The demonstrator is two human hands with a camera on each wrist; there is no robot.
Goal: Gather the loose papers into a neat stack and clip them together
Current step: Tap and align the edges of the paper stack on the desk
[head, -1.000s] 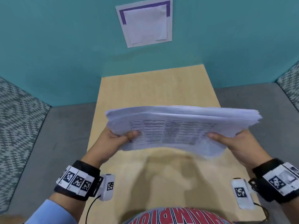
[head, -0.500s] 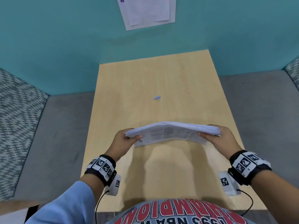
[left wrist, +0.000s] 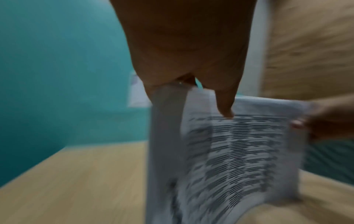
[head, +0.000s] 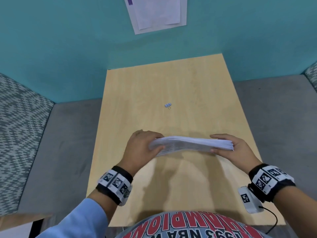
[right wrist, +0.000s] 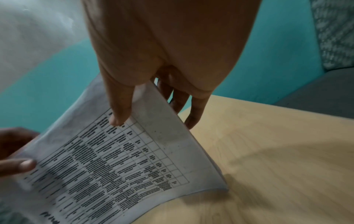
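Observation:
A stack of printed papers (head: 190, 145) stands on its long edge on the wooden table (head: 171, 86), its printed face toward me. My left hand (head: 145, 145) grips its left end, thumb on the printed face (left wrist: 226, 112) and fingers behind. At the other end my right hand (head: 228, 146) grips the stack (right wrist: 122, 151), thumb on the front and fingers behind. A small binder clip (head: 168, 105) lies alone on the table beyond the stack. The left wrist view is blurred.
A teal wall (head: 68, 40) rises behind the table, with a white sheet (head: 156, 12) fixed to it. Grey floor (head: 68, 143) lies to both sides. Patterned upholstery (head: 18, 121) stands at the far left.
Both hands have brought the stack down from in front of the camera to the table and turned it onto its edge. The binder clip has come into view beyond it.

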